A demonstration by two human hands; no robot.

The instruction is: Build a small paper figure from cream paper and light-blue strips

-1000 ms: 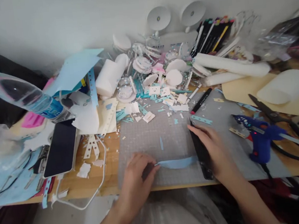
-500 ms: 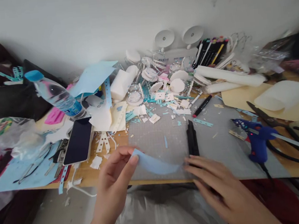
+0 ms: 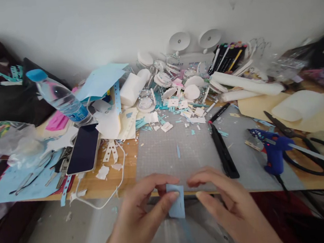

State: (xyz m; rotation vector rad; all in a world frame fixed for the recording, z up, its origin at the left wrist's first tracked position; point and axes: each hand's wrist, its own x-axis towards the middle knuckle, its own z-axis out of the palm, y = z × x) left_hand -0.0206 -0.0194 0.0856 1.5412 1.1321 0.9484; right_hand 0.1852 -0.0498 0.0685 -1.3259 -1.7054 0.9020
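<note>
Between thumb and fingers, my left hand (image 3: 150,206) pinches a small piece of light blue paper (image 3: 177,208) just past the table's front edge. It shows a narrow dark slit near its middle. To its right, my right hand (image 3: 224,203) is apart from the paper, thumb and fingers spread with nothing visible between them. A black utility knife (image 3: 223,152) lies on the grey cutting mat (image 3: 156,156) beyond my right hand. A thin blue paper sliver (image 3: 178,151) rests on the mat ahead of both hands.
On the right are a blue glue gun (image 3: 273,149) and black scissors (image 3: 292,135). A phone (image 3: 83,150) with a white cable and a water bottle (image 3: 62,100) are at left. Paper scraps and white craft pieces (image 3: 173,93) crowd the back; a marker (image 3: 219,113) lies before them.
My right hand has left the utility knife, which now lies farther right and more slanted. My left hand has brought the blue paper nearer and turned it; it appears shorter now.
</note>
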